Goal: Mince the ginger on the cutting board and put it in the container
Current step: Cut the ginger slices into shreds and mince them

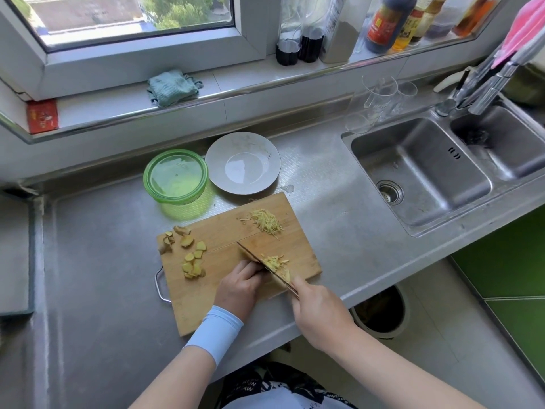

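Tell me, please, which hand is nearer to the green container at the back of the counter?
The left hand. It rests on the cutting board, below the green container. The right hand, gripping the knife, sits at the board's near right edge, farther away.

Wooden cutting board (224,231) on a grey counter, right hand (320,311) gripping a knife (265,268) over it, left hand (240,287) pressing ginger strips (277,262), ginger slices (193,261) at the board's left, shredded pile (267,221) at its far corner, green container (176,176) and plate (242,162) just behind the board

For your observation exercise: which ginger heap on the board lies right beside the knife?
The small shredded heap nearest the person, against the knife; the others lie apart.
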A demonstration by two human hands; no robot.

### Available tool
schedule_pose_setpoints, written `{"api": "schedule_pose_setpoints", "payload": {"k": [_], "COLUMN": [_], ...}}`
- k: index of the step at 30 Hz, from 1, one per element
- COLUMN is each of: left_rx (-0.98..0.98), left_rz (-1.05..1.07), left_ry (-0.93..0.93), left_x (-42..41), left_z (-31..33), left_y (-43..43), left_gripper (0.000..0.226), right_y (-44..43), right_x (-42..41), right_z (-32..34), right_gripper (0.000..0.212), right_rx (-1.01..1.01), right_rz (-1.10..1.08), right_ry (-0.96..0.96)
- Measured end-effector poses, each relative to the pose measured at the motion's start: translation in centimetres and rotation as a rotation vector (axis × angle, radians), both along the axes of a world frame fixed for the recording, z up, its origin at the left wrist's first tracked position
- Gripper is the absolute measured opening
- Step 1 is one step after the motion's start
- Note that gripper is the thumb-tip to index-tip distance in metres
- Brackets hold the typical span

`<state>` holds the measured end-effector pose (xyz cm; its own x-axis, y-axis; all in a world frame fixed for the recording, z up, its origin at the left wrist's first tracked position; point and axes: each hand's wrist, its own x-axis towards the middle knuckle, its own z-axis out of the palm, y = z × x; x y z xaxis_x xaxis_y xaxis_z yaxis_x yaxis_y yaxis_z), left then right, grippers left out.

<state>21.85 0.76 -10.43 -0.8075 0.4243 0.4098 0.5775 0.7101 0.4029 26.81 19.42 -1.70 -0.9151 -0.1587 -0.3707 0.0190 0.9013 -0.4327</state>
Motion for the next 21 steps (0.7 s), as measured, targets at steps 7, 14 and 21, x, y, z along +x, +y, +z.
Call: {"api": "schedule_pose_setpoints", "payload": {"k": [7, 14, 21], "left_rx": [-0.001, 0.023, 0.020], "left_rz": [0.007, 0.022, 0.046], "left_ry": [0.019, 0.001, 0.021], "left_x": [0.0, 0.2, 0.3], "left_z": [0.6, 0.4, 0.5], "left_y": [0.2, 0.1, 0.3], "left_gripper": [0.027, 0.028, 0.025], "right_y": [-2.2, 0.3, -2.0], "right_x": [-2.5, 0.1, -2.2], "right_z": [-0.2, 0.1, -0.5], "right_gripper": [0.014, 0.013, 0.017], "right_rx": [0.026, 0.016, 0.047], "right_rz": [0.006, -0.009, 0.027], "right_ry": [0.015, -0.018, 0.012]}}
